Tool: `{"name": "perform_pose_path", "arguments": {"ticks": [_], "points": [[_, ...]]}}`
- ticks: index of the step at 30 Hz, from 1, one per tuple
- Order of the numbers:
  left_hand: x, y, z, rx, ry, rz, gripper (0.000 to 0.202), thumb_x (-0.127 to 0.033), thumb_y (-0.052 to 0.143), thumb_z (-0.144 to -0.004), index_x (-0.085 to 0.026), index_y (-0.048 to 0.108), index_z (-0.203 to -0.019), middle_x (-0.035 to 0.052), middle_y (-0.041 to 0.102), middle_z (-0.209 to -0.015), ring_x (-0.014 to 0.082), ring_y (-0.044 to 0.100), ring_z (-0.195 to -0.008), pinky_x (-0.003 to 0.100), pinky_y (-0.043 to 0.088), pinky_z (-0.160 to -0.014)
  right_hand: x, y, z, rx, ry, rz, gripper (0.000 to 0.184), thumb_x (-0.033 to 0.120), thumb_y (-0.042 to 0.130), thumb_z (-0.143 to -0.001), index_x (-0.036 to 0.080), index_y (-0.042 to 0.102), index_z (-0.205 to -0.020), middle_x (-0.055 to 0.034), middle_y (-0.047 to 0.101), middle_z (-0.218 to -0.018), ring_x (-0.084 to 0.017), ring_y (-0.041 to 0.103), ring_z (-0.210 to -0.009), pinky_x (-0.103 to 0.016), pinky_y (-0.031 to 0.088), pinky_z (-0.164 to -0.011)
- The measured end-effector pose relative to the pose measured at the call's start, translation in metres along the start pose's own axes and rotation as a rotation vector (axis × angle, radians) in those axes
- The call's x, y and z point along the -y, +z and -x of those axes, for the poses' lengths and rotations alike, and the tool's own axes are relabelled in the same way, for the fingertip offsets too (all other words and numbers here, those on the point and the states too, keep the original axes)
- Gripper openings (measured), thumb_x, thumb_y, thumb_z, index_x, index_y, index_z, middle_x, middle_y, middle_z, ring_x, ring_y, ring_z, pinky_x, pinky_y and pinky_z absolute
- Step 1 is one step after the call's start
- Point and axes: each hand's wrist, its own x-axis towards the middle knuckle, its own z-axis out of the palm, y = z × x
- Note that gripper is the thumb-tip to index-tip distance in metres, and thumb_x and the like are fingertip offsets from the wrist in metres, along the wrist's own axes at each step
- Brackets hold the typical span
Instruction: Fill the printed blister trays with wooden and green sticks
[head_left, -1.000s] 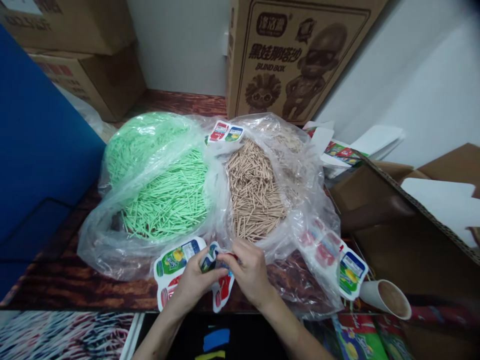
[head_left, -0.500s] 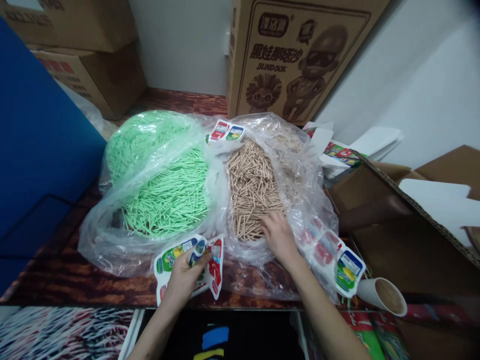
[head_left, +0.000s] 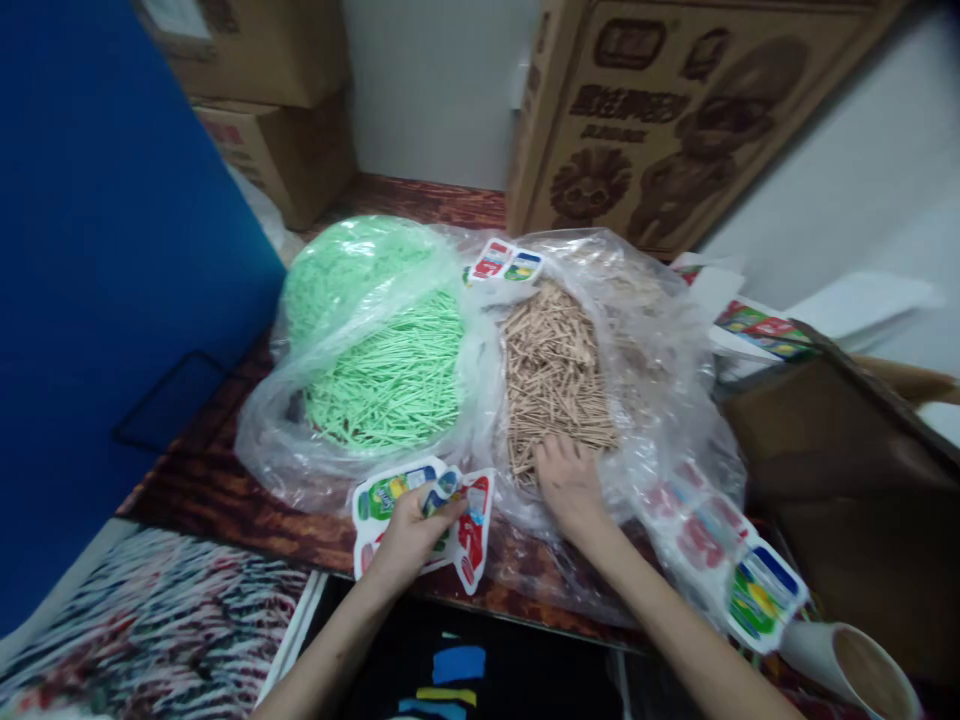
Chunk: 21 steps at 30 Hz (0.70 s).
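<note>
My left hand (head_left: 411,533) is closed on a die-cut printed card (head_left: 471,520) with red, green and blue drink labels, held at the table's near edge. My right hand (head_left: 568,482) rests in the clear plastic bag of tan wooden sticks (head_left: 553,373), fingers curled onto the near end of the pile; what they pinch is hidden. To the left lies a second clear bag filled with green sticks (head_left: 386,375). Both bags sit open on the dark wooden table (head_left: 202,490).
A big printed cardboard box (head_left: 675,110) stands behind the bags, more boxes (head_left: 255,90) at back left. A blue panel (head_left: 97,250) walls the left side. An open brown carton (head_left: 847,480) and a paper cup (head_left: 855,670) sit right. More printed cards (head_left: 739,570) lie under plastic.
My right hand left the card and went into the tan sticks, then drew slightly back toward the near end. The left hand keeps hold of the card. The camera swung left.
</note>
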Motion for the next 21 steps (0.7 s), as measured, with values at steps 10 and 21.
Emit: {"name": "perform_pose_path", "arguments": {"ticks": [10, 21], "points": [[-0.001, -0.006, 0.01, -0.028, -0.029, 0.073, 0.03, -0.042, 0.07, -0.069, -0.015, 0.058, -0.065, -0.0041, 0.051, -0.058, 0.0109, 0.043, -0.055, 0.023, 0.036, -0.055, -0.025, 0.0, -0.025, -0.141, 0.24, -0.579, 0.018, 0.021, 0.04, -0.087, 0.02, 0.051, -0.072, -0.0058, 0.062, -0.069, -0.022, 0.054, -0.067, -0.033, 0.037, -0.068], [-0.003, -0.008, 0.008, -0.046, -0.045, 0.059, 0.032, -0.045, 0.075, -0.063, -0.014, 0.066, -0.071, -0.0002, 0.064, -0.065, 0.0159, 0.055, -0.062, 0.025, 0.043, -0.06, -0.036, -0.02, -0.044, -0.026, 0.715, -1.943, 0.03, 0.038, 0.074, -0.063, 0.019, 0.054, -0.074, 0.0021, 0.065, -0.057, -0.014, 0.061, -0.05, -0.027, 0.052, -0.053]]}}
